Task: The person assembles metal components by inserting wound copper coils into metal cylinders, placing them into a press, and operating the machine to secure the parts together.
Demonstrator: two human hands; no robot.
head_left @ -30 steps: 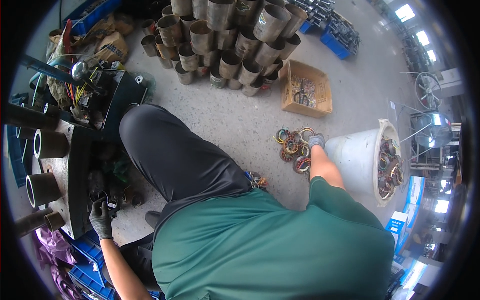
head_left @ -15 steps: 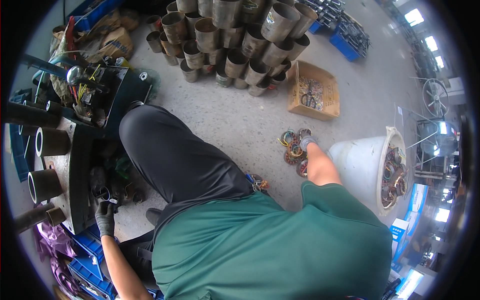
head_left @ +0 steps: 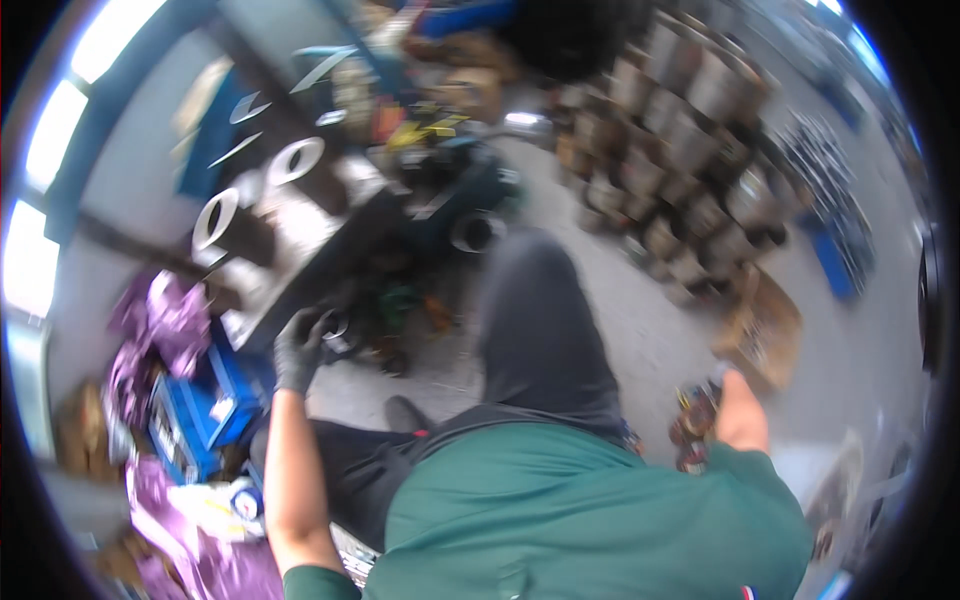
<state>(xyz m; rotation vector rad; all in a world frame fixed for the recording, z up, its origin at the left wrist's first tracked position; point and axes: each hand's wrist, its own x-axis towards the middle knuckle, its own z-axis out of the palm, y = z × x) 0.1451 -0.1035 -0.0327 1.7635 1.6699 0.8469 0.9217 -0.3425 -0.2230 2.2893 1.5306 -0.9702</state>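
Note:
My left hand [head_left: 299, 350], in a dark grey glove, is at the near edge of a heavy metal bench [head_left: 290, 285]. Its fingers look curled beside a dark round part with a pale rim [head_left: 338, 328]; blur hides what they grip. On my right, my other arm stretches down to the floor. The gloved right hand [head_left: 719, 374] is beside a small pile of copper-wound stators [head_left: 692, 425], and its fingers are mostly hidden and smeared.
Stacked metal cylinders [head_left: 690, 150] stand ahead to the right. A cardboard box [head_left: 765, 335] is beyond my right hand, and a white bucket [head_left: 800, 465] nearer. Thick tubes [head_left: 235, 225] jut up from the bench. Blue crates [head_left: 195, 410] and purple wrapping [head_left: 175, 325] lie left.
My view has swung to the left, so the scene has shifted right and blurred. The left hand is still at the bench edge and the right still by the stators.

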